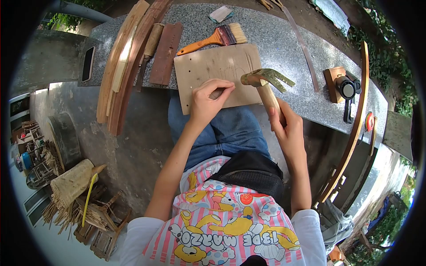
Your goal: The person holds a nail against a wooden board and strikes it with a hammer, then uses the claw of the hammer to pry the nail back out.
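My right hand (287, 125) is wrapped round the wooden handle of a claw hammer (257, 79). The hammer's worn head is above the right side of a thin brown board (222, 65), with its claw pointing right. This board has a few small holes along its left side and faint pencil lines, and it lies partly on the stone table and partly over my lap. On the board rests my left hand (207, 101), thumb and forefinger pinched together near its middle. Whatever those fingertips hold, if anything, is too small to make out.
Behind the board lies a paintbrush (217, 37) with an orange handle. Long wooden strips (128, 66), a wood-handled tool (152, 42) and a reddish plank (166, 55) lie left on the stone table (279, 48). A phone (88, 63) and a black clamp-like tool (348, 91) flank them.
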